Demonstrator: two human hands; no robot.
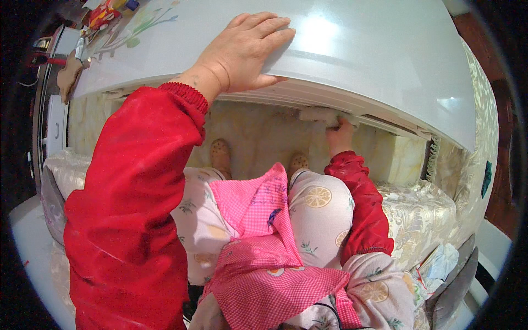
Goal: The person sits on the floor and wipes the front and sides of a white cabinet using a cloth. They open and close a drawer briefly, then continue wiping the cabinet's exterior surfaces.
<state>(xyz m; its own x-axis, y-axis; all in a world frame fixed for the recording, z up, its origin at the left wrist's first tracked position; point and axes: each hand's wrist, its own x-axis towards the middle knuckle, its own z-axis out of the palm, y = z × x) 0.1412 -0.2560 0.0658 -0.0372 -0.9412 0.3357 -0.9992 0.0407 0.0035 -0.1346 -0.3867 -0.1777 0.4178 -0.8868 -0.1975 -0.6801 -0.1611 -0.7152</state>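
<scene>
My left hand (245, 53) lies on the glossy white tabletop (371, 53) near its front edge, thumb spread from the fingers, holding nothing. Lower down, my right hand (341, 134) grips a whitish cloth (317, 114), which touches the pale ledge (383, 121) under the tabletop's edge. The cloth's far end and most of the right fingers are hard to make out. Red elasticated sleeves (136, 198) cover both forearms. A pink checked apron (272, 284) lies across my lap.
A patterned seat cover (416, 222) runs along both sides of me, with a grey cushion (453, 284) and crumpled packaging (437, 268) at right. Several items, including a red packet (101, 17), sit at the table's far left. My shoes (220, 154) rest on the marbled floor (260, 136).
</scene>
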